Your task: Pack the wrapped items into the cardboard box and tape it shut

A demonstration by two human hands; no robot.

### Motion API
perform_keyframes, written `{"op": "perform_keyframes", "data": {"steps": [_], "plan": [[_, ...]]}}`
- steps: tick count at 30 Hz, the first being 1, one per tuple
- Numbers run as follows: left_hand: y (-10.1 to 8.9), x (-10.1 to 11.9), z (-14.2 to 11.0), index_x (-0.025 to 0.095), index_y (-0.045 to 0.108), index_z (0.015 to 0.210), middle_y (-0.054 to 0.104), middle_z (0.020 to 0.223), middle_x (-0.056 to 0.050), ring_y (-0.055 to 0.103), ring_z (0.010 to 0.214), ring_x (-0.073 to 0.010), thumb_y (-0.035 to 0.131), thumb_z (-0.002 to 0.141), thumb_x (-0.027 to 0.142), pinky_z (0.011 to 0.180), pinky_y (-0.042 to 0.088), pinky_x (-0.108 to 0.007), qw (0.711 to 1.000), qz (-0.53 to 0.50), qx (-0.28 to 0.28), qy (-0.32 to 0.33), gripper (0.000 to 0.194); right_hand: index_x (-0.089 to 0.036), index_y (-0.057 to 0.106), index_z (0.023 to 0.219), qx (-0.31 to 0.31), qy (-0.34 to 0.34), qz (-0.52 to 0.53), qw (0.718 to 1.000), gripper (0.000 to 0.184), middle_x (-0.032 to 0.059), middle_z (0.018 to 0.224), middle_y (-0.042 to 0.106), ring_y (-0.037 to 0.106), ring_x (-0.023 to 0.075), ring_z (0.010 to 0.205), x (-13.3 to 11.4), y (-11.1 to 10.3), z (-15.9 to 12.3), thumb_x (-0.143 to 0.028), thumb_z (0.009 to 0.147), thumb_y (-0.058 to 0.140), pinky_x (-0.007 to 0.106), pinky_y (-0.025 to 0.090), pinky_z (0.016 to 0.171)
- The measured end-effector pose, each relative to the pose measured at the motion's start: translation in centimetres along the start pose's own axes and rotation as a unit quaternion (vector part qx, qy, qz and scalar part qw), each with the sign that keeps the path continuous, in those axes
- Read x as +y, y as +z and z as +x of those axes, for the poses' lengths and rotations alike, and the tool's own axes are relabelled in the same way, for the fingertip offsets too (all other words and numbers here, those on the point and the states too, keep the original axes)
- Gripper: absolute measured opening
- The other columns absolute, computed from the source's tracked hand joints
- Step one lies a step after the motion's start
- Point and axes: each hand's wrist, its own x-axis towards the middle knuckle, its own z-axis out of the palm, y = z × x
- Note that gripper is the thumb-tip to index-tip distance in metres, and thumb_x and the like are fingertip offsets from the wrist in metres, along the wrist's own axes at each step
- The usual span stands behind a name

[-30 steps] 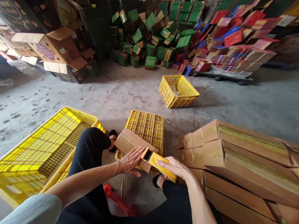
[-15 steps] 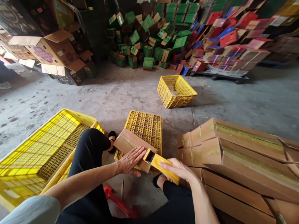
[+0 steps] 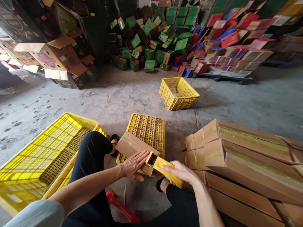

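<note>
My left hand [image 3: 134, 164] lies flat with its fingers stretched out on a folded piece of cardboard [image 3: 132, 143]. That cardboard rests aslant on an upturned yellow plastic crate [image 3: 145, 129] between my legs. In my right hand [image 3: 181, 171] is a long yellow tool that looks like a stapler [image 3: 165, 168], its fingers wrapped round the body. The dark front end of the stapler is at the cardboard's right edge, close to my left fingertips. Whether it presses on the cardboard I cannot tell.
A large yellow crate [image 3: 63, 151] stands by my left leg, a smaller one [image 3: 178, 94] ahead. Stacked flat cartons [image 3: 251, 157] fill my right side. A red plastic piece [image 3: 121, 208] is below me. Green boxes [image 3: 149, 53] and red boxes [image 3: 230, 39] are piled behind.
Hardly anything differs. The view has shifted slightly; my left hand stays flat on the cardboard and my right hand still holds the stapler at its right edge.
</note>
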Motion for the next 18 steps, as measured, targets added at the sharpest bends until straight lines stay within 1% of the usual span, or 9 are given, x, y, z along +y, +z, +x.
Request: {"op": "perform_keyframes", "data": {"steps": [3, 6, 10, 14, 18], "plan": [[0.1, -0.1, 0.1, 0.009, -0.001, 0.172, 0.009, 0.177, -0.024, 0.015, 0.164, -0.0411, 0.056, 0.090, 0.083, 0.132, 0.021, -0.053, 1.000, 0.008, -0.001, -0.001, 0.124, -0.016, 0.067, 0.098, -0.011, 0.005, 0.012, 1.000, 0.064, 0.0051, 0.067, 0.075, 0.072, 0.0205, 0.059, 0.9, -0.6, -0.6, -0.079, 0.082, 0.069, 0.026, 0.054, 0.053], [0.4, 0.0, 0.0, 0.009, 0.000, 0.172, 0.010, 0.176, -0.024, 0.017, 0.164, -0.0419, 0.056, 0.090, 0.083, 0.132, 0.021, -0.054, 1.000, 0.017, 0.010, 0.001, 0.124, -0.017, 0.067, 0.102, 0.004, 0.022, 0.027, 0.999, 0.065, 0.0039, 0.066, 0.074, 0.071, 0.0199, 0.058, 1.7, -0.9, -1.2, -0.078, 0.081, 0.069, 0.026, 0.054, 0.053], [0.6, 0.4, 0.0, 0.011, -0.002, 0.172, 0.009, 0.177, -0.023, 0.016, 0.163, -0.0428, 0.056, 0.090, 0.083, 0.132, 0.020, -0.054, 0.999, 0.026, 0.022, -0.005, 0.124, -0.017, 0.068, 0.098, 0.009, 0.015, 0.011, 1.000, 0.064, 0.0040, 0.065, 0.074, 0.072, 0.0208, 0.057, 1.7, -0.9, -1.4, -0.078, 0.079, 0.071, 0.026, 0.053, 0.052], [0.6, 1.0, 0.8, 0.012, -0.001, 0.172, 0.008, 0.176, -0.025, 0.014, 0.163, -0.0450, 0.061, 0.088, 0.082, 0.131, 0.022, -0.059, 1.000, 0.016, 0.021, -0.003, 0.126, -0.018, 0.067, 0.094, 0.019, 0.018, -0.002, 1.000, 0.063, 0.0045, 0.066, 0.075, 0.073, 0.0214, 0.057, 1.6, -0.8, -1.2, -0.079, 0.079, 0.071, 0.026, 0.054, 0.049], [1.1, 1.7, 1.6, 0.009, -0.009, 0.171, 0.009, 0.176, -0.027, 0.013, 0.164, -0.0431, 0.060, 0.089, 0.081, 0.131, 0.022, -0.058, 1.000, 0.007, 0.025, 0.006, 0.129, -0.019, 0.067, 0.090, 0.014, 0.015, -0.003, 1.000, 0.061, 0.0034, 0.062, 0.074, 0.072, 0.0204, 0.055, 1.9, -0.7, -1.0, -0.079, 0.079, 0.071, 0.025, 0.054, 0.048]]}}
